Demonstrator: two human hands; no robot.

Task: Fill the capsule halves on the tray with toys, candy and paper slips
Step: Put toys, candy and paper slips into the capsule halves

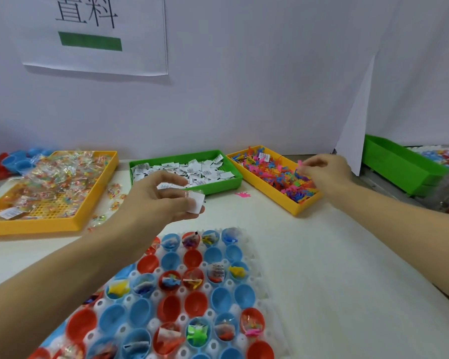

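Capsule tray point(263, 278): lay at the desk's near edge, holding red and blue capsule halves point(221, 298), some filled, some bare.
Left hand point(158, 200): hovered above the tray's far end, thumb and fingers pinching a paper slip point(196, 202).
Right hand point(325, 172): over the toy bin point(300, 204), fingertips closed on a pink toy point(300, 164).
Slip bin point(219, 186): green, mid-desk toward the far edge.
Candy bin point(70, 224): yellow, far left.

Red and blue capsule halves point(192, 304), white tray point(263, 301), yellow point(49, 224) and green bins point(218, 186).
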